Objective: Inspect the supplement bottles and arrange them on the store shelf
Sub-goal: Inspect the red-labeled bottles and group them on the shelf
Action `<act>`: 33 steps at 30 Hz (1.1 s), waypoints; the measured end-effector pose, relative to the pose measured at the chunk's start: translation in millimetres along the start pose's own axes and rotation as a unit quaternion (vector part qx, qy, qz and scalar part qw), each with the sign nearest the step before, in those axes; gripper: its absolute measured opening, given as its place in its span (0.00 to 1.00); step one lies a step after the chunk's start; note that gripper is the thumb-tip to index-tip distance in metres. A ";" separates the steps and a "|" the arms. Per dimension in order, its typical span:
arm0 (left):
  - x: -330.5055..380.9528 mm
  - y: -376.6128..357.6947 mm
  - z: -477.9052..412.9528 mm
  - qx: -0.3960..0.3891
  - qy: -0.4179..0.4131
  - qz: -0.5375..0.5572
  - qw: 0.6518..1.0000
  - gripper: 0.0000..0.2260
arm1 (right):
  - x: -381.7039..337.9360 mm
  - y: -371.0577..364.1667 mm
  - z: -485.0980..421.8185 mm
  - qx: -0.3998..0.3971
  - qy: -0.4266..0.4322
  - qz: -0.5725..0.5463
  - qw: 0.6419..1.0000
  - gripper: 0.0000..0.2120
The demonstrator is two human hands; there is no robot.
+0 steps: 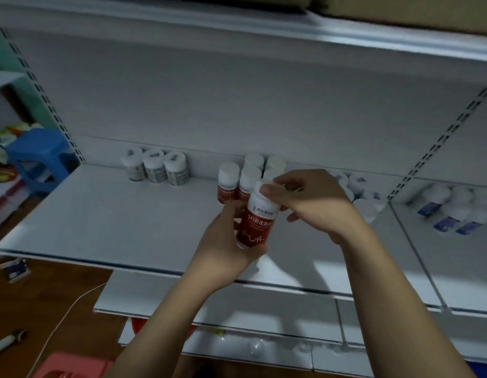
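Both hands grasp one red-labelled bottle (260, 222), tilted in the air above the white shelf (114, 219): the left hand (226, 241) wraps its lower body and hides the base, while the right hand (313, 203) curls over the white cap, covering most of it. Just behind, a cluster of red-labelled bottles (228, 184) stands partly blocked by the held one. White bottles (358, 184) behind the right wrist are blurred, labels unreadable. Three grey-labelled bottles (155, 166) stand further left; blue-labelled bottles (449, 214) sit on the next bay.
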State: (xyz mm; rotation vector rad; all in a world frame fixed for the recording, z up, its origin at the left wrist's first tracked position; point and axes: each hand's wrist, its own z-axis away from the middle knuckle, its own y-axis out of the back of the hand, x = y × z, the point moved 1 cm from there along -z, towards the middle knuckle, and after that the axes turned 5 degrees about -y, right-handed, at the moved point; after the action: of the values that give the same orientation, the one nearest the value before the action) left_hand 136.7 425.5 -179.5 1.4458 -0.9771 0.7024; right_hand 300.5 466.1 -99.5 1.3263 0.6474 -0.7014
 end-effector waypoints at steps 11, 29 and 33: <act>-32.1 72.9 -55.2 -0.051 -0.039 -0.258 0.964 0.32 | -84.7 -3.2 -78.1 0.121 0.097 0.214 0.965 0.21; -75.2 111.9 -61.8 -0.093 -0.025 -0.328 0.940 0.35 | -82.3 -77.2 -169.3 0.094 0.013 0.245 0.965 0.20; -73.7 107.5 -63.6 -0.093 -0.053 -0.375 0.921 0.31 | -67.0 -90.6 -174.3 0.087 -0.038 0.294 0.951 0.20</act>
State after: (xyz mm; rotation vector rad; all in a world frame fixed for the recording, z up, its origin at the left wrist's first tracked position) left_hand 15.7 505.4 -184.2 1.5429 -0.4767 -0.0348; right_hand 183.6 635.3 -128.3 1.5470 0.1060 -0.3206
